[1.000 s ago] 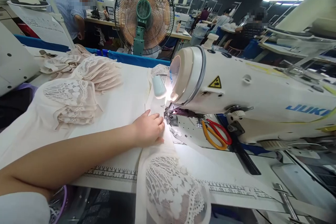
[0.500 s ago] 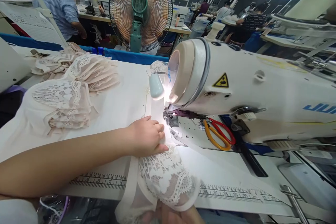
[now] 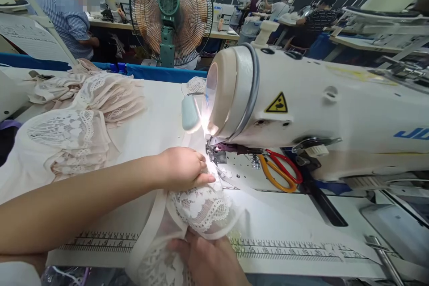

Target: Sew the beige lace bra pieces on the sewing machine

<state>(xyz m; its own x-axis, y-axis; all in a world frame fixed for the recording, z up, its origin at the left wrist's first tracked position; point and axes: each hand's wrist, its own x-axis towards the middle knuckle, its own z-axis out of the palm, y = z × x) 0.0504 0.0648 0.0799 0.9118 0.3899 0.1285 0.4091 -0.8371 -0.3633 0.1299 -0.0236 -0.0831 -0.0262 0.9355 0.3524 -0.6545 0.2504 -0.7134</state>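
- White lace garment piece with sheer mesh and a scalloped trim (image 3: pixel 201 210): lower centre of the frame, lying on the table; its upper end is at the needle area, its lower end hangs over the table's front edge.
- Left hand (image 3: pixel 182 167): centre, back upward, laid on the garment just beside the needle area; fingers close together and curled, thumb set apart; whether they pinch the cloth cannot be told.
- Right hand (image 3: pixel 214 261): bottom centre, closed on the garment's lower part, thumb at the left; fingertips hidden.
- Cream-white industrial sewing machine with blue lettering (image 3: pixel 301 107): centre to right edge, lamp lit at the needle.
- Scissors with one red and one orange handle (image 3: pixel 283 172): right of centre, beneath the machine arm.
- White work table with a printed black ruler scale (image 3: pixel 284 232): across the lower half.
- Pile of pale beige-white lace pieces (image 3: pixel 80 138): left, heaped in overlapping layers.
- Round green-bodied fan with a black wire cage (image 3: pixel 167 18): top, left of centre.
- Person in a blue-striped shirt (image 3: pixel 75 27): upper left.
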